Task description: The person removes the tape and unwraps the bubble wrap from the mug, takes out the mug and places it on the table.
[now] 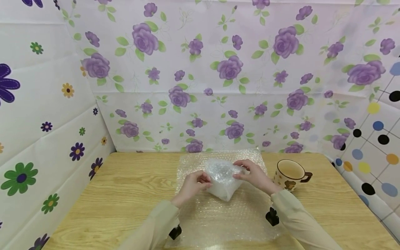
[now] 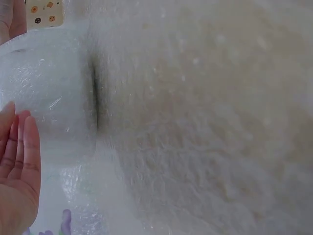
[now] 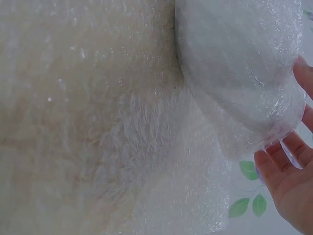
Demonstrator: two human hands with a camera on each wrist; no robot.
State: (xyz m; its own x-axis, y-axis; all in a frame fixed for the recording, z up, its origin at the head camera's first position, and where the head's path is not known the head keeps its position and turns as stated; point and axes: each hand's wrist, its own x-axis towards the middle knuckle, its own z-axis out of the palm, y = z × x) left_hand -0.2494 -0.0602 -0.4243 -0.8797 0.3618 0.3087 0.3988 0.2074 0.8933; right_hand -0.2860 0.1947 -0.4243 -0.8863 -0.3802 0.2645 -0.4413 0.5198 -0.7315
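Note:
A bundle [image 1: 225,180] wrapped in clear bubble wrap sits on a spread sheet of bubble wrap [image 1: 218,222]. What lies inside shows only as a pale, rounded shape through the layers. My left hand [image 1: 194,184] is at the bundle's left side, its fingertips right at the wrap; the left wrist view shows those fingers [image 2: 30,152] fairly straight. On the opposite side my right hand [image 1: 253,174] holds the bundle's edge between thumb and fingers. In the right wrist view, the right fingers [image 3: 281,164] curl around the wrapped edge.
To the right of the sheet stands a cream mug [image 1: 282,178] with a brown handle and a printed pattern, close to my right forearm. Everything rests on a wooden table [image 1: 131,194]. Flower-patterned cloth [image 1: 209,114] hangs behind it, with patterned cloth on both sides.

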